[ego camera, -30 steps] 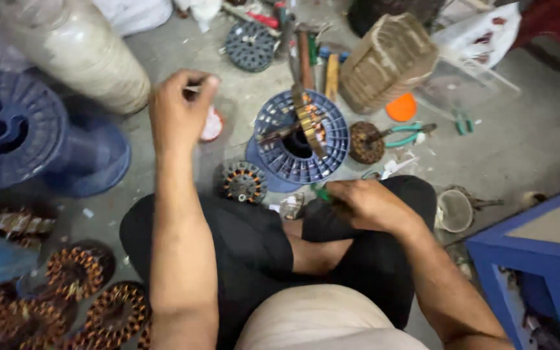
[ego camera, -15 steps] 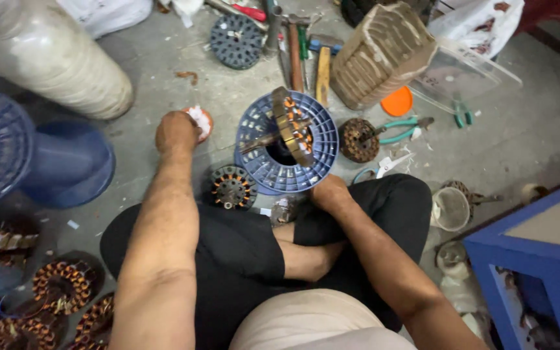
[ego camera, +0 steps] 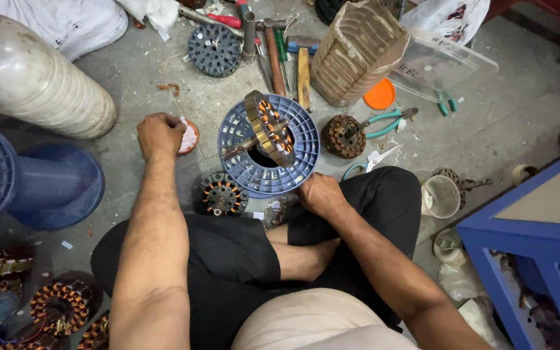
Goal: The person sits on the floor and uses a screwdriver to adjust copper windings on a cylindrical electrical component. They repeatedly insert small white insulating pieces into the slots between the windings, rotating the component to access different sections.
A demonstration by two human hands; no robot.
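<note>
A fan stator [ego camera: 268, 128] with copper windings stands tilted on its shaft on a flat blue plastic spool [ego camera: 241, 170] on the floor in front of me. My right hand [ego camera: 319, 193] is curled shut at the spool's near rim, above my crossed legs in black trousers. My left hand [ego camera: 160, 135] is a fist on the floor to the left. Its fingers press against a small round reel of pale copper wire [ego camera: 190, 137]. Another wound stator [ego camera: 221, 194] lies between my left forearm and the spool.
Hammers and screwdrivers [ego camera: 273, 45] lie at the back beside a black disc [ego camera: 214, 49] and a woven basket [ego camera: 352, 55]. Green pliers [ego camera: 384, 122] and a rusty rotor [ego camera: 343, 136] lie to the right. A large blue spool [ego camera: 40, 181] and wound stators [ego camera: 59, 304] are left, a blue stand [ego camera: 539, 253] right.
My left hand has come down from a raised, open pose to a fist beside the small reel. My right hand has moved up from my knee to the blue spool's near rim.
</note>
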